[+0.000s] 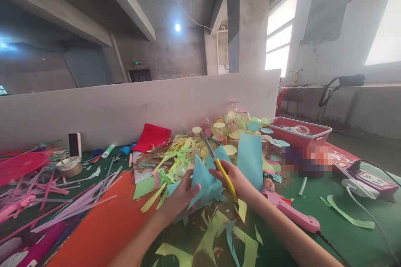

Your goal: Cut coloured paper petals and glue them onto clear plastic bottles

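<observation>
My right hand (238,180) is closed round the yellow handles of a pair of scissors (216,160), whose blades point up and away over a blue sheet. My left hand (181,195) grips a piece of light blue paper (205,181) by its lower left edge, fingers curled onto it. The scissor blades lie across the top of this paper. A taller blue paper sheet (250,158) stands just right of my right hand. Yellow and green paper scraps (219,238) lie on the green table below both hands.
A pink glue gun (290,210) lies by my right forearm. A red tray (300,131) stands at the back right, with paper-topped cups (233,127) beside it. An orange sheet (103,225), pink strips (62,204), a tape roll (69,166) and a white partition board (125,106) are to the left and behind.
</observation>
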A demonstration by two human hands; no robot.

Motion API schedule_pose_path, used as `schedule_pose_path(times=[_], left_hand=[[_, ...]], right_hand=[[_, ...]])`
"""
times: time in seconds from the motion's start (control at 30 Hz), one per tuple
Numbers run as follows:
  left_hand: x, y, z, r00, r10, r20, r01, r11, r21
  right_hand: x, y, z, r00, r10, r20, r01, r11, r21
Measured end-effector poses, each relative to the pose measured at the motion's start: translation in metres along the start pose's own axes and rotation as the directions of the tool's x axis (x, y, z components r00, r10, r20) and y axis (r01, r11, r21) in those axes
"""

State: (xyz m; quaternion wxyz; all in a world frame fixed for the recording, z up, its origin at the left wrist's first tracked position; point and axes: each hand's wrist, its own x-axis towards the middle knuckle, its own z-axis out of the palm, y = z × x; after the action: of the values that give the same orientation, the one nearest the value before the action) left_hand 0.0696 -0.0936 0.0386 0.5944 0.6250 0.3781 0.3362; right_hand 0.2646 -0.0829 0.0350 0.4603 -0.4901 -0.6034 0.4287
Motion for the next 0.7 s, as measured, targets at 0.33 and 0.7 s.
schedule_pose_path(times=[0.33,0.7], left_hand=[[0.002,0.003,0.007,0.982,0.091,-0.164,-0.059,0.979,0.195],[0.023,-0.005,-0.003,0.957,0.054,-0.284,-0.071,0.996,-0.048]], right_hand=[[0.003,0.007,0.005,0.990,-0.138,0.008,0.137,0.986,0.094],[0.007,0.009,0.000,0.978,-0.150,-0.142,0.163,0.983,0.081]])
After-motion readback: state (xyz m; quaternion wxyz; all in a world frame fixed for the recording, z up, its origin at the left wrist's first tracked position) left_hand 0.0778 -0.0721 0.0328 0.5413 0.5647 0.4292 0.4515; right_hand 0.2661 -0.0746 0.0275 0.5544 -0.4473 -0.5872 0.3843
